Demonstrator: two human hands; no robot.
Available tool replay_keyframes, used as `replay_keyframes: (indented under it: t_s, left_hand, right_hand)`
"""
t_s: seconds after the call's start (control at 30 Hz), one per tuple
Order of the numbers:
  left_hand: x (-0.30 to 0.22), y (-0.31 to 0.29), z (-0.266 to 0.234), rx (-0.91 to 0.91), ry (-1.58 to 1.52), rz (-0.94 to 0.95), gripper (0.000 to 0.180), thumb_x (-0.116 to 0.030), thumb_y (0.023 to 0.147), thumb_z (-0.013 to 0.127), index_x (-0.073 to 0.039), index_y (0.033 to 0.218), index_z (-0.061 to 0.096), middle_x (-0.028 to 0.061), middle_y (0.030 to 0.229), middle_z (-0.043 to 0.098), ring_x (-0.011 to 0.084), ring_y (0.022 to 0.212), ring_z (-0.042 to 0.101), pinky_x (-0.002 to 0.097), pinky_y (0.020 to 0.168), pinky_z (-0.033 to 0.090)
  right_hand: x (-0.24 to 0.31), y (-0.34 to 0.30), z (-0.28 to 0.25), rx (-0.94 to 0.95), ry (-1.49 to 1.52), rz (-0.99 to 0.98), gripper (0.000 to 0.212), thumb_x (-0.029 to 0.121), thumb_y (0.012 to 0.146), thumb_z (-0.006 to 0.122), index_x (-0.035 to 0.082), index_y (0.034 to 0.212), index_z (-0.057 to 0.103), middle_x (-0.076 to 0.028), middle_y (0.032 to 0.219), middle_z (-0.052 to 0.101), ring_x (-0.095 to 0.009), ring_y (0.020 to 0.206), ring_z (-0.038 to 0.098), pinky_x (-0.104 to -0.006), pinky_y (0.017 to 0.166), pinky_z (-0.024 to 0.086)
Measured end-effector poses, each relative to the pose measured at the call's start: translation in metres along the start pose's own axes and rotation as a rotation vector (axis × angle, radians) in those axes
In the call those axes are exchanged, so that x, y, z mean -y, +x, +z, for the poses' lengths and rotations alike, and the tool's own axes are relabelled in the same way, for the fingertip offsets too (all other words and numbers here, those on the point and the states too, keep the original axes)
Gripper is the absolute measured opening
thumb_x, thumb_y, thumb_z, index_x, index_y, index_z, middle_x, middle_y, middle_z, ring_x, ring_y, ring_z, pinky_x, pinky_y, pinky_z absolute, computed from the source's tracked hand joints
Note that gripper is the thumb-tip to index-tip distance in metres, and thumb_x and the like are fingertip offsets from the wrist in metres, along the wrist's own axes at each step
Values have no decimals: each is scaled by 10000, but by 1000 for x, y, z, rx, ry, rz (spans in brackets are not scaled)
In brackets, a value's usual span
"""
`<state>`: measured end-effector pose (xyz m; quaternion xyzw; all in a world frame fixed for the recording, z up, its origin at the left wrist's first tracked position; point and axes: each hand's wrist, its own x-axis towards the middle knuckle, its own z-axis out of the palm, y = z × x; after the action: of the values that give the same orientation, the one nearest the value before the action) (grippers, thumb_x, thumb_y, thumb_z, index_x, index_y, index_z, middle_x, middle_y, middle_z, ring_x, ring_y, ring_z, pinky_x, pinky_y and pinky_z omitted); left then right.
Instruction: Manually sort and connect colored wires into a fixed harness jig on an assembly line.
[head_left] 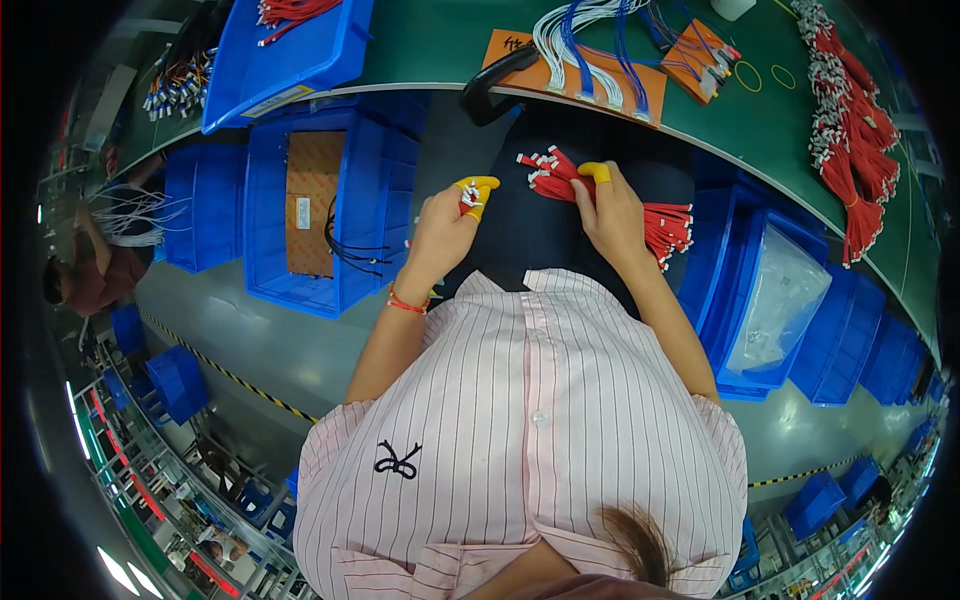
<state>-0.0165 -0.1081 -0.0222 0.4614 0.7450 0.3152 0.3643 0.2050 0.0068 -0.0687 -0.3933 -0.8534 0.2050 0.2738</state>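
My right hand [612,218] grips a bundle of short red cables [552,178] with small white connectors at both ends. The bundle passes under the palm, and its other ends fan out past the wrist side of the hand. To its left, apart from it, my left hand [449,222] is closed on a few red cables [468,196] whose white connectors show between the fingers. Yellow finger cots cover fingertips on both hands. Both hands are over my dark-clothed lap, below the edge of the green table [430,50].
A blue bin [290,60] with red cables stands on the table at left. Orange boards [520,62] carry white and blue cables. Red cable bundles [850,150] lie at right. Blue bins [340,220] flank my lap; one holds a clear bag [780,300]. Another person [105,265] is far left.
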Motion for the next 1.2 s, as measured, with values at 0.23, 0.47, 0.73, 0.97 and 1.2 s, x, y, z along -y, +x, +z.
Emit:
replay_keyframes:
  t_s: [0.23,0.47,0.73,0.97,1.2]
  left_hand:
    - [-9,26,17,41,132,119,280,8,779,575,59,1043,654,210,761,658,288,627,631,351,579,460]
    - [-29,50,19,142,97,87,229,4,809,581,65,1017,654,156,678,645,246,565,612,333,569,471]
    - [-48,57,45,75,-504,344,201,-93,947,577,-10,1106,668,76,910,672,111,613,523,238,552,375]
    - [-59,72,34,147,-1027,-25,266,-194,1007,492,32,999,632,69,773,649,15,442,300,199,420,217]
    - [-69,83,37,100,-939,8,231,-160,973,555,47,960,658,45,744,640,31,532,455,177,491,332]
  right_hand:
    - [-3,19,-3,2,24,-8,140,80,828,672,-17,900,601,-135,924,563,-332,845,559,-403,730,456]
    - [-3,25,-11,-93,148,46,123,33,795,678,-17,870,594,-128,941,571,-306,864,567,-393,747,464]
    - [34,35,-31,-27,297,12,176,22,821,677,-9,969,586,-98,910,593,-238,596,617,-307,525,494]
    - [14,16,-82,437,790,483,284,83,930,618,13,1195,545,-9,776,516,-66,638,493,-205,589,418]
    - [-28,-7,-112,96,1415,786,202,60,886,638,-16,1069,602,-69,766,605,-121,657,581,-245,616,474]
